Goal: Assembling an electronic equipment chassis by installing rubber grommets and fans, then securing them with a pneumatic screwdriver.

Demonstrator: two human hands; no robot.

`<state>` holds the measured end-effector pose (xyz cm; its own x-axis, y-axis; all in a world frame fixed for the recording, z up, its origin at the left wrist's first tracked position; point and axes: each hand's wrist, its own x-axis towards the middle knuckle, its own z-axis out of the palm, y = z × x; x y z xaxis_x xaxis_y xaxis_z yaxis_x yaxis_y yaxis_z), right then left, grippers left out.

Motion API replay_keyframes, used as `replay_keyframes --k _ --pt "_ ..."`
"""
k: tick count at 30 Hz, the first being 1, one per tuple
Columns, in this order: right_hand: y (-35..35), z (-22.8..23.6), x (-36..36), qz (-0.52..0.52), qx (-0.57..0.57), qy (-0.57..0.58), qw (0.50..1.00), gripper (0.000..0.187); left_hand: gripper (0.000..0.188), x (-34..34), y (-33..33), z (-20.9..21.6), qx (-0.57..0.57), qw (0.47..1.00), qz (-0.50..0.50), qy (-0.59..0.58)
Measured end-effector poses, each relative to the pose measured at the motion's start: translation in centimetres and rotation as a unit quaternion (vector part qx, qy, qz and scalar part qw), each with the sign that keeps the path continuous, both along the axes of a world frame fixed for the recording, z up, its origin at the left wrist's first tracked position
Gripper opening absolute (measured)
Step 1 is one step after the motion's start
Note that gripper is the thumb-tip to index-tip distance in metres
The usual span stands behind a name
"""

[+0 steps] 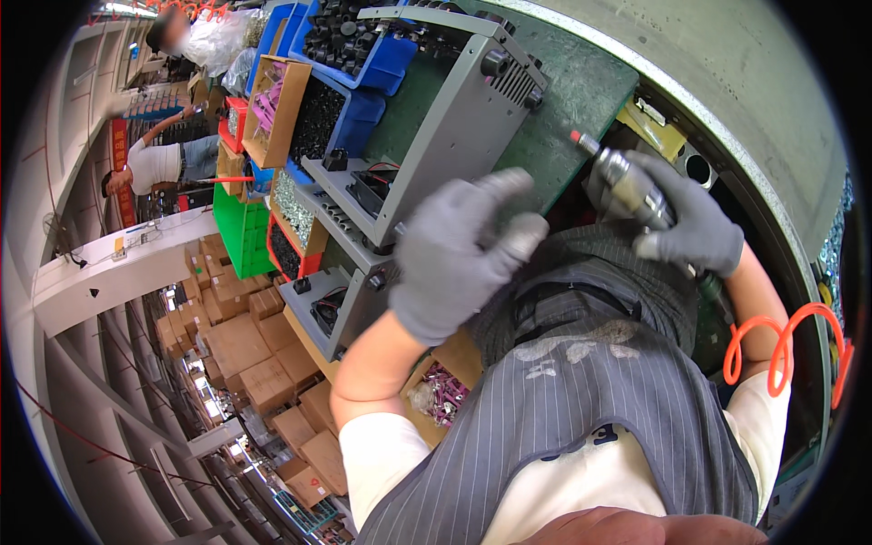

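Note:
My right hand [695,213], in a grey glove, is closed around a pneumatic screwdriver [627,182]. The tool's red-tipped end points up and left over the green bench. An orange coiled air hose [772,341] hangs beside my right forearm. My left hand [468,250], gloved the same way, has its fingers and thumb spread, slightly blurred, with nothing seen between them. It is in front of a grey metal housing [459,127] with black knobs and vent slots, and hides part of it. Whether it touches the housing I cannot tell. Another grey housing [331,304] stands nearer on the left.
Blue bins [386,68] of black parts line the bench's far left, beside a cardboard box [272,109] of purple parts and a green crate [238,232]. Another box of purple parts [442,395] is by my left elbow. Stacked cartons [250,350] and two people are beyond.

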<state>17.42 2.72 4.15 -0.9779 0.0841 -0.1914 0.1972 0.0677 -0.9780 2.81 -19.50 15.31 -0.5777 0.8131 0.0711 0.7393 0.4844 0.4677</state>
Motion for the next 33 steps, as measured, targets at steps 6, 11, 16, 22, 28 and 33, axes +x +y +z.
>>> replay_keyframes --k 6,11,16,22,28,33 --pt "2.6 0.5 -2.6 0.008 0.152 0.000 0.988 0.094 0.057 -7.5 1.7 1.7 -0.104 0.976 0.015 0.190" --pt "3.0 1.3 -3.6 0.040 0.120 -0.026 0.992 0.085 0.034 -9.0 1.9 1.1 -0.167 0.967 0.066 -0.181" --pt "3.2 1.5 -4.1 0.049 0.134 -0.037 0.989 0.084 0.030 -9.0 2.3 1.2 -0.154 0.964 0.055 -0.211" --pt "3.3 -0.5 -4.5 0.022 0.120 0.026 0.992 0.082 0.028 -9.9 2.4 1.4 -0.168 0.966 -0.014 -0.196" --pt "3.3 1.9 -5.3 0.053 0.201 -0.012 0.978 0.081 0.028 -11.2 1.6 0.5 -0.166 0.965 -0.049 -0.199" --pt "2.6 2.4 -5.7 0.066 0.308 -0.008 0.949 0.085 0.029 -11.1 1.0 0.5 -0.161 0.964 -0.050 -0.206"
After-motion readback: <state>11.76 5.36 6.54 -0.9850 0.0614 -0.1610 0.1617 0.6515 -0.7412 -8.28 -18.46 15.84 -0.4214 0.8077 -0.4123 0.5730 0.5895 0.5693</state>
